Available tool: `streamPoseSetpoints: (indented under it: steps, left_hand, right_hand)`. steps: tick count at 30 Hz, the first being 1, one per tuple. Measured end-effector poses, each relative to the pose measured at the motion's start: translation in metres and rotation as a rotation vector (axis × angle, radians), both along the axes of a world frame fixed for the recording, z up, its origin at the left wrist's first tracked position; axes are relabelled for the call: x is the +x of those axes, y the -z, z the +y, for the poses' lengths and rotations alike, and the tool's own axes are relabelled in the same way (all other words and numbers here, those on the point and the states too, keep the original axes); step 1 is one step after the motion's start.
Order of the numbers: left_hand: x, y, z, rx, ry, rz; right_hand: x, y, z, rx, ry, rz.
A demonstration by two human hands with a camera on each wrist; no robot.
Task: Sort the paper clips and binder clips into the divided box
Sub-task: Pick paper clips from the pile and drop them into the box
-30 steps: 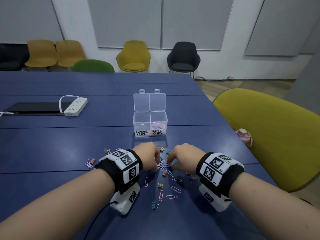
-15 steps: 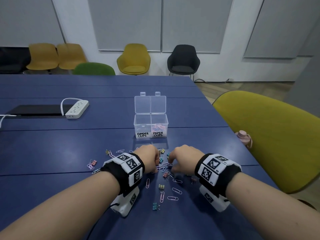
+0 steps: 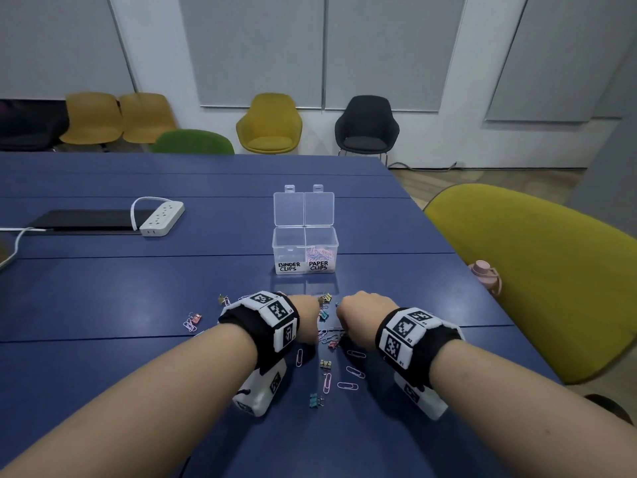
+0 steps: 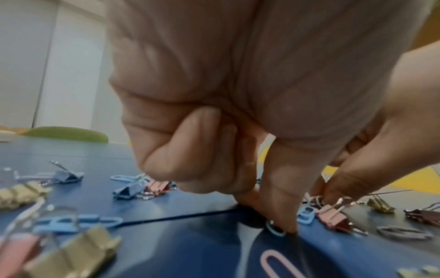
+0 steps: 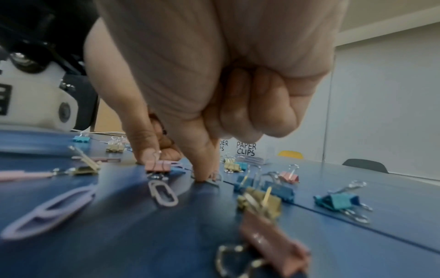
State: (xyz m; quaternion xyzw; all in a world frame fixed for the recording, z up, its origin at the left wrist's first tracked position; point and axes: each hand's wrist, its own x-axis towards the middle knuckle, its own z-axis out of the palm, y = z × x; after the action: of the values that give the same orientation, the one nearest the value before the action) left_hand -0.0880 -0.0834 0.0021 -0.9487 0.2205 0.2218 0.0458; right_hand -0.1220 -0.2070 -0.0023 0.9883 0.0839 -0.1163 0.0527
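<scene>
The clear divided box [image 3: 275, 250] stands open on the blue table, labelled BINDER CLIPS on the left and PAPER CLIPS on the right, with pink paper clips [image 3: 320, 252] in the right half. In front of it lies a loose pile of coloured clips [image 3: 329, 338]. My left hand [image 4: 311, 212] is down on the pile, its index fingertip pressing a light blue paper clip [image 4: 273, 228] and its thumb beside a pink binder clip [image 4: 332, 219]. My right hand [image 5: 176, 167] presses its index fingertip on a grey paper clip [image 5: 214, 181], with its thumb behind a pink binder clip [image 5: 158, 166]. The other fingers of both hands are curled.
A white power strip [image 3: 162, 217] and a dark flat pad [image 3: 86, 219] lie at the far left. A pink bottle [image 3: 484, 272] and a yellow-green chair [image 3: 537, 270] sit off the table's right edge. More clips [image 3: 193, 320] are scattered to the left and near me [image 3: 346, 385].
Both hands stay low over the pile and have drawn slightly closer together. No clip has left the table.
</scene>
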Motion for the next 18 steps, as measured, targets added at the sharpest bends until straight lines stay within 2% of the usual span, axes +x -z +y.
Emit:
streamPoseSetpoints:
  steps: [4, 6, 8, 11, 13, 15, 18]
  left_hand:
    - [-0.009, -0.005, 0.005, -0.003, -0.003, -0.009]
    - [-0.007, -0.010, 0.014, -0.096, -0.056, 0.011]
    - [0.000, -0.010, 0.027, -0.373, -0.209, 0.138]
    - [0.001, -0.008, 0.042, -1.140, -0.596, 0.572]
    - [-0.003, -0.010, 0.048, -1.509, -0.795, 0.831]
    - [-0.008, -0.011, 0.050, -1.688, -0.893, 0.936]
    - [-0.013, -0.007, 0.051, -1.761, -0.941, 0.928]
  right_hand:
    - [-0.001, -0.001, -0.008, 0.105, 0.070, 0.000]
    - [-0.001, -0.002, -0.016, 0.300, 0.140, 0.039]
    - [-0.007, -0.002, -0.024, 0.629, 0.269, 0.129]
    - [-0.021, 0.001, -0.033, 1.371, 0.560, 0.310]
    - [-0.027, 0.001, -0.038, 1.802, 0.714, 0.437]
    - [-0.029, 0.001, -0.043, 2.045, 0.769, 0.493]
    - [-0.030, 0.006, -0.047, 2.184, 0.757, 0.480]
